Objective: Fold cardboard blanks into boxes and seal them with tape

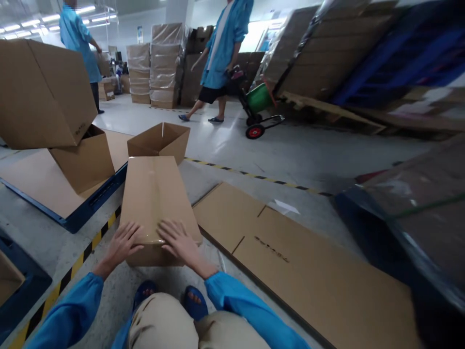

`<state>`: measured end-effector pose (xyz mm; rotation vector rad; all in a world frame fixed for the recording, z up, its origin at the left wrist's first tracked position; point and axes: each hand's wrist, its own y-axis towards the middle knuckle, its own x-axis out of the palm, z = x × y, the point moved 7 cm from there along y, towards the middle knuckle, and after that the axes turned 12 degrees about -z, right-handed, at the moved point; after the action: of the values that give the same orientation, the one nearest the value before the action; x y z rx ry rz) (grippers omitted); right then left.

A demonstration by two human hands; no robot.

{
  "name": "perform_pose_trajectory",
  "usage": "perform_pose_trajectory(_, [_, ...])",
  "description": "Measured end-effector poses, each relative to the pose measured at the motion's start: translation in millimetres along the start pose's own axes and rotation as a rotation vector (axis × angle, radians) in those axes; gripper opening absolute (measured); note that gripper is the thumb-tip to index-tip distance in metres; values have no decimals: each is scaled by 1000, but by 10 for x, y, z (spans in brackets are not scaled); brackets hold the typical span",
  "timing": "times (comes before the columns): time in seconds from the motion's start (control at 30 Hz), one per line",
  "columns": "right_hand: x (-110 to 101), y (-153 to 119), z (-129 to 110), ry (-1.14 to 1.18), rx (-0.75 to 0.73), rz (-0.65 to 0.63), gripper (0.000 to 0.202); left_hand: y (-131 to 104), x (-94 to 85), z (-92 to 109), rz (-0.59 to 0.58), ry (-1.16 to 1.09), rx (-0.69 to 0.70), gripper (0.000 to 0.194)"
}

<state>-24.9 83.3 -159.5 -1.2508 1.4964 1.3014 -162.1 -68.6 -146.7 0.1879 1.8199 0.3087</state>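
A closed cardboard box [156,194] stands on the floor in front of me, with clear tape along the middle of its top and over the near edge. My left hand [125,242] rests with fingers spread on the box's near left corner. Flat on the top near its front edge lies my right hand [179,242], its fingers extended beside the tape. Neither hand grips anything. Just behind the box is an open, empty-looking carton [160,140].
Flattened cardboard sheets [283,261] lie at the right. A blue pallet [78,218] with open cartons [47,92] is at the left. Wrapped stacks [165,63] stand behind. One person [221,43] moves a hand cart [259,102]; another person [76,43] stands back left.
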Motion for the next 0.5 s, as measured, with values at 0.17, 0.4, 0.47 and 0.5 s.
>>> perform_pose_trajectory(0.17, [238, 176, -407, -70, -183, -32, 62, -12, 20, 247, -17, -82, 58, 39])
perform_pose_trajectory(0.4, [326, 99, -378, 5, -81, -10, 59, -116, 112, 284, -6, -85, -10, 45])
perform_pose_trajectory(0.47, [254, 53, -382, 78, -65, 23, 56, -98, 94, 311, -12, -87, -88, 42])
perform_pose_trajectory(0.5, [200, 11, -346, 140, -41, 59, 53, -91, 73, 338, -18, -89, -120, 41])
